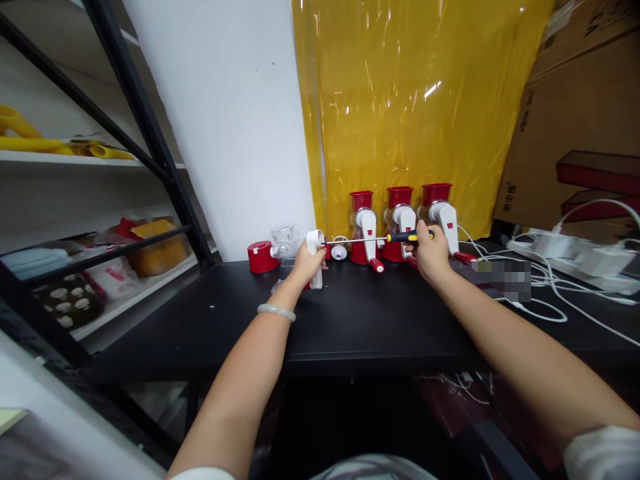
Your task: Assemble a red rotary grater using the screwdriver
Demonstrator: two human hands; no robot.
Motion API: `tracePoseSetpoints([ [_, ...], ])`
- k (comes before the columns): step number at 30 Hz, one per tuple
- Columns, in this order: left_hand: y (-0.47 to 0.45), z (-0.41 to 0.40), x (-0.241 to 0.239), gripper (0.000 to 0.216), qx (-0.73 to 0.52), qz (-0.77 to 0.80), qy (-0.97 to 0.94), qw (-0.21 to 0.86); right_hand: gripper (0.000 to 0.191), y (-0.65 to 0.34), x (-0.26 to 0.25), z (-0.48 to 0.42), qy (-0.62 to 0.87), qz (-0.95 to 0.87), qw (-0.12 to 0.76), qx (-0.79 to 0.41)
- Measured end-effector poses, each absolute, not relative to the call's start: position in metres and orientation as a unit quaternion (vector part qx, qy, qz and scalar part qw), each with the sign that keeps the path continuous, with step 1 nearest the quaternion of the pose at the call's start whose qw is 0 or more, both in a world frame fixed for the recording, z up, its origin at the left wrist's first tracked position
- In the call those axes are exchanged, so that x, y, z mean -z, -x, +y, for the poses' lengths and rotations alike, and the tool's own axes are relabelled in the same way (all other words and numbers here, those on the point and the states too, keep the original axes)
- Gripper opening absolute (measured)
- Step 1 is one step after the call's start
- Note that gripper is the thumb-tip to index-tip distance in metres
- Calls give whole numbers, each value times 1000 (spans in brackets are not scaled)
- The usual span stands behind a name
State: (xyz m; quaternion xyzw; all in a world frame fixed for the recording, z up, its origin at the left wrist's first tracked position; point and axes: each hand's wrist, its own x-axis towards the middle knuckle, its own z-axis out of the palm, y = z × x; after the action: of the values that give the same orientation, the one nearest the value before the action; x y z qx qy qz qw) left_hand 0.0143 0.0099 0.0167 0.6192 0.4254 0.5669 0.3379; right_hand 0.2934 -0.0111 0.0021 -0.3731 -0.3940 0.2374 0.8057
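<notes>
A white crank handle (316,257) is gripped by the left hand (306,263), fingers wrapped tight round it, held upright just above the black table (370,320) near its back edge. A screwdriver w/ black-and-yellow grip (380,238) is clamped in the right hand (431,255), fingers closed on the grip end; the shaft is held approx. level, tip pointed left at the top of the crank handle, touching it or v. nearly so — cannot be told exactly. A pale bangle (277,311) is worn on the left wrist. Three red-and-white rotary graters (400,223) are lined up behind the hands, against a yellow plastic sheet (410,100). A red base part (263,257) and a clear plastic piece (285,240) are set left of them. White cables and a power strip (570,257) are laid at right.
</notes>
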Motion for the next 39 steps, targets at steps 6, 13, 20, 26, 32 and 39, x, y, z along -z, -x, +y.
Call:
tracePoseSetpoints([
  [6,-13,6,-18,26,-556,409,-646,326,52,-295,-1,-10,383,-406,801,-216],
  [13,-10,-4,-21,66,-531,393,-673,332,53,-297,0,-7,386,-395,804,-221],
  [20,-14,-9,-23,54,-494,423,-669,361,53,-298,0,-7,394,-387,805,-218],
  [26,-15,-6,-22,48,-479,433,-663,378,51,-300,0,-7,409,-385,802,-202],
  [32,-15,-1,-19,50,-471,437,-658,393,51,-301,-1,-6,401,-389,807,-192],
  [39,-14,-2,-16,47,-433,459,-670,392,50,-303,1,-5,409,-396,802,-181],
])
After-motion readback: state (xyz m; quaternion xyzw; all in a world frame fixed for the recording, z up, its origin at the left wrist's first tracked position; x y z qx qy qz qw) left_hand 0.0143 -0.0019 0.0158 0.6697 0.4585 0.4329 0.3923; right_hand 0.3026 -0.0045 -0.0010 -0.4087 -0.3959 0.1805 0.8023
